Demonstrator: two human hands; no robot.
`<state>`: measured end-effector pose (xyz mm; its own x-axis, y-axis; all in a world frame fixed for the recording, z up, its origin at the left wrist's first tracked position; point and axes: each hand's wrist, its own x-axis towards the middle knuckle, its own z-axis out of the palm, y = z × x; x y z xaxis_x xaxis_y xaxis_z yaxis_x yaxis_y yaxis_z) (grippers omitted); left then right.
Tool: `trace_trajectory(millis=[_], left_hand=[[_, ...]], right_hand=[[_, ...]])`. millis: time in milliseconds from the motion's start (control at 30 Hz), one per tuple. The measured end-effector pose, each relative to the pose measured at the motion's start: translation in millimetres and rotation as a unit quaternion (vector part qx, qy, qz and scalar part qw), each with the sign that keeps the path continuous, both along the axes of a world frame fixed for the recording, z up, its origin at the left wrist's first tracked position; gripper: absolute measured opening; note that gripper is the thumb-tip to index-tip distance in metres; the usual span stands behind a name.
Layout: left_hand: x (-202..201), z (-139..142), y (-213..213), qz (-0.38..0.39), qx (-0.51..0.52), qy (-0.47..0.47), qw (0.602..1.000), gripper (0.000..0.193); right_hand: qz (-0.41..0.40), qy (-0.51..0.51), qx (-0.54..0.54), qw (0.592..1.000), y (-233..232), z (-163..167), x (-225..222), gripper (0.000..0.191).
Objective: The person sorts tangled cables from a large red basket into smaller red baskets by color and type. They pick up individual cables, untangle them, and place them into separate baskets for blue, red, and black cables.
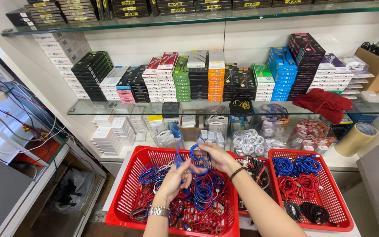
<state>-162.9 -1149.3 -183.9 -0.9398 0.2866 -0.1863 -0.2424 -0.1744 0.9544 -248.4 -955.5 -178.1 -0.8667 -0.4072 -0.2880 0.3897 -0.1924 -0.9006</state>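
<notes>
Left hand (175,181), wristwatch on the wrist, fingers pinched on a blue cable (197,153); right hand (216,157), dark bead bracelet on the wrist, closed around the same cable's coiled loops. Cable held up between both hands, just above the left red basket (130,189), one loop rising higher than the fingers.

In that basket, a loose tangle of blue and red cables, a few black ones near the front rim. To the right, a second red basket (341,218) with tidy bundles: blue at the back, red in the middle, black at the front. Between the two, a third red basket, mostly covered by the right forearm, with dark multi-coloured cable ends showing. All three resting on a white bench (338,161).

Behind, on a glass shelf (84,110), rows of stacked small boxes in white, black, green, orange and blue, plus a red cloth (323,103). Below the shelf, clear bags of white coiled cables, partly blurred through the glass. Roll of tape (355,138) at right. Cardboard box at far right cut off by the edge.
</notes>
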Motion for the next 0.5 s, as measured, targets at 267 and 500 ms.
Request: trace_trajectory(millis=[267, 500], left_hand=[[4, -8, -11, 0.189, 0.155, -0.035, 0.969, 0.04], [12, -13, -2, 0.084, 0.186, -0.031, 0.978, 0.045]], right_hand=[[0.106, 0.193, 0.045, 0.974, -14, -16, 14, 0.025], [-0.067, 0.173, 0.082, 0.979, -26, -26, 22, 0.025]])
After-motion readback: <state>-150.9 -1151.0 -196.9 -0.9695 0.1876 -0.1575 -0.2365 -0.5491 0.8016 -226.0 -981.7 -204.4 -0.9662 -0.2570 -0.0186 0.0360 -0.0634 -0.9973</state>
